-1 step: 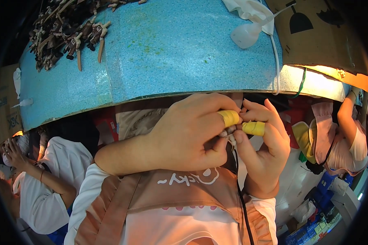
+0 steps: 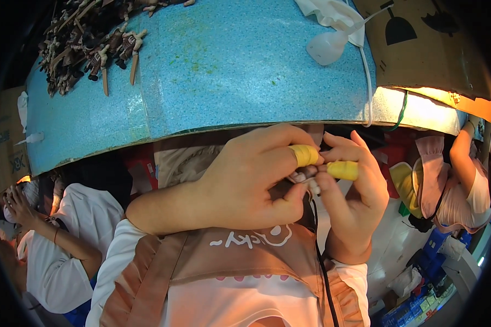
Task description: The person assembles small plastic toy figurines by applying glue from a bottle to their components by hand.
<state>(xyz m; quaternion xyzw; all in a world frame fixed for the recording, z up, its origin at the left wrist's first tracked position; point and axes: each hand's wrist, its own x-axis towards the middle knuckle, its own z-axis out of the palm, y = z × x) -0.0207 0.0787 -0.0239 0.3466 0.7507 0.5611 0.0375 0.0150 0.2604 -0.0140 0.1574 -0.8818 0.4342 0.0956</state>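
Observation:
Close in front of my chest, just below the table's near edge, my two hands meet fingertip to fingertip. My left hand (image 2: 251,177) pinches a small pale-and-brown figurine (image 2: 312,184), of which only rounded pale bits show between the fingers. From the other side, my right hand (image 2: 360,193) grips the same piece with thumb and forefinger, its other fingers bent and raised. Yellow tape (image 2: 305,156) wraps a left finger, and more yellow tape (image 2: 343,170) covers the right forefinger. Most of the figurine is hidden by the fingers.
A blue speckled table (image 2: 218,71) bears a heap of small brown figurines (image 2: 87,49) at far left. At far right are a squeeze bottle (image 2: 328,46), white cloth and a cardboard box (image 2: 420,49). One person (image 2: 65,245) is at left, another (image 2: 463,191) at right.
The figurine has turned slightly between my fingertips and shows a little more of its pale part. My right forefinger has shifted slightly to the right.

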